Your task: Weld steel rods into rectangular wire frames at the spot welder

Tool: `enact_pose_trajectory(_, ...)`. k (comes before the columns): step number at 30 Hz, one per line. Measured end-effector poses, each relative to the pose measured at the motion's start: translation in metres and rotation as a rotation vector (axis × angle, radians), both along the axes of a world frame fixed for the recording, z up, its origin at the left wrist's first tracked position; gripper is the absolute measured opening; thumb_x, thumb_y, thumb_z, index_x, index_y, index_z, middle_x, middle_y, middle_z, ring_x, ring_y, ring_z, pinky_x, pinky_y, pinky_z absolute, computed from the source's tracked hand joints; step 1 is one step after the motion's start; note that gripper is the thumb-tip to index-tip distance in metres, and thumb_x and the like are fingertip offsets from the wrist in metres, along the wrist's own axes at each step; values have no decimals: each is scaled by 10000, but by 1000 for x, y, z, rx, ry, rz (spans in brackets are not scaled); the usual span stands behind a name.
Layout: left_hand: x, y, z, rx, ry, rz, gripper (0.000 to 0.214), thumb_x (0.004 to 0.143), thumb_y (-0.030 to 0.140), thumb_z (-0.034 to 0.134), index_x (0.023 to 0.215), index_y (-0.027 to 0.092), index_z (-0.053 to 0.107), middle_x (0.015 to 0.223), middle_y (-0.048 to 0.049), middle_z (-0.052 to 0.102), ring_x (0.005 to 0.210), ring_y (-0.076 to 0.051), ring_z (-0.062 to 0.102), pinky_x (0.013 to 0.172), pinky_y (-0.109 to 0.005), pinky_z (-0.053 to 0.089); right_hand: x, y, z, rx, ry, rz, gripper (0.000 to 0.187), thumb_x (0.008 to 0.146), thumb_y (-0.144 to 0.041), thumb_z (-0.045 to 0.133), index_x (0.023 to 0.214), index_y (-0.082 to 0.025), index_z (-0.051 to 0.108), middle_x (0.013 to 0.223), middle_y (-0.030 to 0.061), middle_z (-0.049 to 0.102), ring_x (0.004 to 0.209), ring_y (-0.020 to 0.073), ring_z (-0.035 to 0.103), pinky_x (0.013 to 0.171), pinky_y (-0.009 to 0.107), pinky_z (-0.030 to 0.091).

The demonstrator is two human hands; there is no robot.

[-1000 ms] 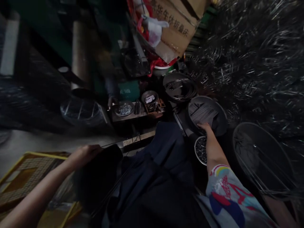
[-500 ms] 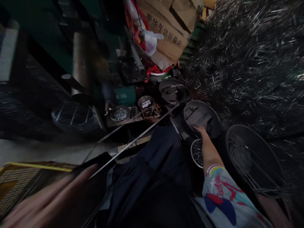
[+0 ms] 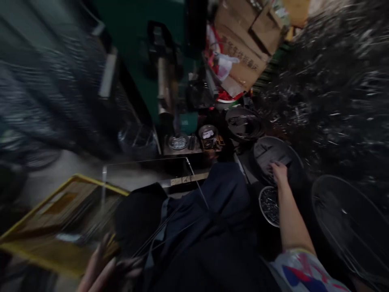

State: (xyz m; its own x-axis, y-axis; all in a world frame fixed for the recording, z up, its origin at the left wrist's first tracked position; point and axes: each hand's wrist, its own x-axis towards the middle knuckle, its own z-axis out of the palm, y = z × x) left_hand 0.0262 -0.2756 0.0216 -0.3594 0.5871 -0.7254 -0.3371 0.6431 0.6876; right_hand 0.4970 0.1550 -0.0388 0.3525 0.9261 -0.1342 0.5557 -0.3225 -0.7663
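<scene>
My right hand (image 3: 278, 173) reaches into a round dark basin (image 3: 299, 162) and its fingers curl down onto a bundle of thin grey metal rods (image 3: 267, 152). Just below my forearm sits a small bowl (image 3: 269, 205) of small dark metal bits. My left hand (image 3: 105, 271) is at the bottom left, smeared by motion, beside a yellow crate (image 3: 60, 227). A few thin wires (image 3: 170, 237) run across my dark apron (image 3: 212, 227); whether the left hand holds them is unclear.
A round wire guard (image 3: 349, 227) lies at the right. A heap of shiny wire parts (image 3: 334, 81) fills the upper right. Ahead are a green machine (image 3: 146, 48), a dish of small silver parts (image 3: 178, 142), another basin (image 3: 243, 123) and cardboard boxes (image 3: 243, 56).
The view has swung left and blurred. My left hand has dropped to the bottom edge and the long rod it swept past is gone from the centre. My right hand stays in the basin.
</scene>
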Motion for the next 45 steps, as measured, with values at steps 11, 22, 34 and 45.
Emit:
enact_pose_trajectory(11, -1, 7, -32, 406, -189, 342, 1121, 760, 311, 738, 1534, 300, -73, 763, -82, 742, 640, -273, 714, 471, -283, 522, -192, -167, 80, 13, 367, 1310, 594, 848, -371, 691, 1404, -285, 500, 1407, 76, 537, 1301, 267, 499, 1105, 482, 386)
enact_pose_trajectory(22, 4, -11, -47, 450, -240, 418, 1005, 819, 285, 695, 1537, 321, -7, 708, -74, 726, 554, -204, 672, 439, -225, 495, -227, -203, 101, 240, -83, 1630, 675, 894, -302, 623, 1503, -286, 334, 1456, 50, 483, 1305, 226, 499, 1076, 378, 450)
enact_pose_trajectory(34, 18, 12, -42, 497, -335, 289, 974, 835, 314, 662, 1539, 323, -12, 691, -80, 727, 514, -231, 673, 411, -245, 495, -206, -206, 102, 152, -138, 1558, 650, 893, -225, 594, 1492, -309, 356, 1482, 25, 445, 1325, 238, 471, 1108, 412, 416)
enact_pose_trajectory(45, 26, 13, -33, 514, -323, 258, 1013, 856, 326, 643, 1524, 310, -119, 727, -88, 733, 534, -236, 681, 418, -250, 496, -220, -212, 90, 142, -65, 1587, 642, 883, -244, 617, 1480, -288, 384, 1469, 25, 464, 1332, 226, 463, 1115, 388, 409)
